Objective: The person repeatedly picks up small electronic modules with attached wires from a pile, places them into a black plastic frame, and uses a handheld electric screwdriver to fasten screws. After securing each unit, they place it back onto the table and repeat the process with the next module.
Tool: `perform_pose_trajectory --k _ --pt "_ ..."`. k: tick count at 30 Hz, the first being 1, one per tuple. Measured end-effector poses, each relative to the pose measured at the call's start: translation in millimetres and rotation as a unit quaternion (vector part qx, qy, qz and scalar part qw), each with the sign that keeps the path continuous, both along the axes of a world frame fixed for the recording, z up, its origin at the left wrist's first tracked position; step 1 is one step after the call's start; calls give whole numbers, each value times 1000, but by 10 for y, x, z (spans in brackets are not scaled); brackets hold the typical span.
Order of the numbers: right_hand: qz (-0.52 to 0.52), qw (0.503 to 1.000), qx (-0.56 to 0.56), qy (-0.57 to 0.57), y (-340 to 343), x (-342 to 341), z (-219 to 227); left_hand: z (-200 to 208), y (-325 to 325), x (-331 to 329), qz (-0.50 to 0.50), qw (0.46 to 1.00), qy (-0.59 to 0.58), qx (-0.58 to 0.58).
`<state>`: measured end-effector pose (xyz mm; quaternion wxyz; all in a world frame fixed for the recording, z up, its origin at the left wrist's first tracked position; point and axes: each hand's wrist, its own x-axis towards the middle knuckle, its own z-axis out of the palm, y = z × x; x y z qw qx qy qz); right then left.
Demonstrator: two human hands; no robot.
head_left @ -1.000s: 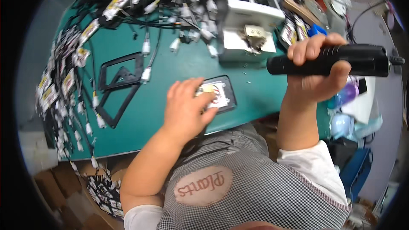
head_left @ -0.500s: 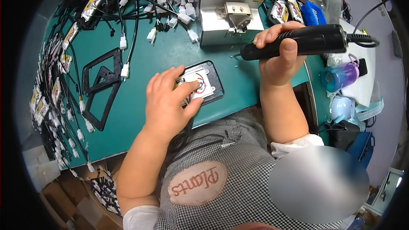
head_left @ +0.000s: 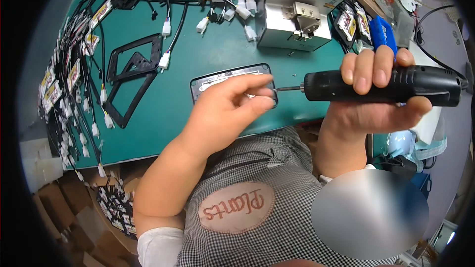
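My right hand (head_left: 368, 76) is wrapped round a black electric screwdriver (head_left: 321, 86), held nearly level above the bench with its bit pointing left. Thumb and fingertips of my left hand (head_left: 222, 109) come together in a pinch at the tip of that bit; anything between them is too small or hidden to make out. Beneath and behind the left hand lies a shallow black rectangular case (head_left: 194, 85) with a pale plate inside, largely covered by the hand.
A white-fronted machine (head_left: 277, 24) stands behind the case, with small screws near it. Black frames (head_left: 129, 106) lie to the left. Wired modules with white connectors (head_left: 166, 28) crowd the left and back. A blue bin (head_left: 382, 32) sits at the back right.
My left hand has left the plate in the case and now pinches at the bit's tip. The screwdriver has come nearer, its bit beside the left fingers. The whole view has shifted.
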<state>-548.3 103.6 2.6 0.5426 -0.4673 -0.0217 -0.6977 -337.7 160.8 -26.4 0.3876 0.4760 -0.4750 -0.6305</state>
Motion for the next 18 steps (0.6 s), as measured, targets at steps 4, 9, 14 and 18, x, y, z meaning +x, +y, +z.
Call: perform_pose_trajectory --k 4,9,14,18 --pt "28 999 5 21 74 43 67 -86 17 -5 -57 981 158 99" --pt "65 997 44 -5 113 56 78 -174 124 -43 -45 980 185 52" --pt "99 993 62 -27 109 105 31 -188 205 -35 -48 975 205 65" --pt "95 994 55 12 77 131 3 -99 177 55 -30 996 36 -72"
